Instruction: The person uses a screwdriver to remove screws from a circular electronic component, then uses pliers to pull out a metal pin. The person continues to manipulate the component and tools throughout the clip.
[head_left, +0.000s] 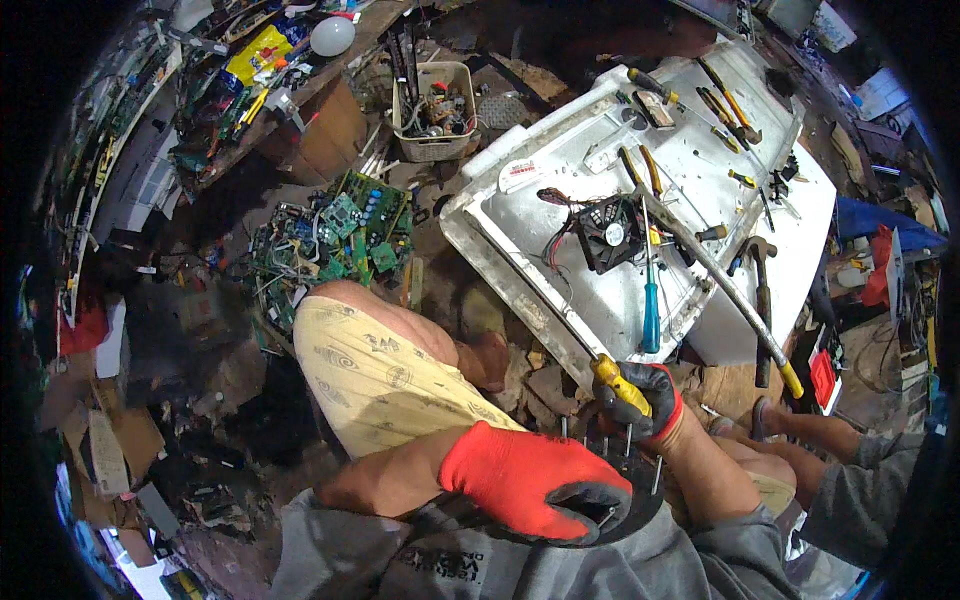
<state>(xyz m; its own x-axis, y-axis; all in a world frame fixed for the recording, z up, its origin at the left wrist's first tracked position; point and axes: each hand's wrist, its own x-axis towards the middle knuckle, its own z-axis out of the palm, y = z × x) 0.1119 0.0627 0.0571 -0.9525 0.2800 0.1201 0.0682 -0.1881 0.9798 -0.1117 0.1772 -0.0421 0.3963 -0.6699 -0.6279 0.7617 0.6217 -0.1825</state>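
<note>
My right hand (pixel 640 400), in a black-and-red glove, is closed round the yellow handle of a screwdriver (pixel 622 388). Its thin shaft points up and left, toward the edge of a white panel. Lower down, my left hand (pixel 545 482), in a red glove with dark grey fingers, curls closed over my lap. A small metal tip shows at its fingertips; what it grips is mostly hidden. Between both hands sits a dark part (pixel 640 467) with several upright metal posts, partly covered by the gloves; its kind is unclear.
On the white panel (pixel 510 225) lie a black fan (pixel 610 233), a blue-handled screwdriver (pixel 651 310), a long metal rod (pixel 720 275), a hammer (pixel 762 300) and pliers (pixel 735 110). Circuit boards (pixel 350 230) are piled left, below a basket of parts (pixel 436 148). Another person's sleeve (pixel 865 500) is at right.
</note>
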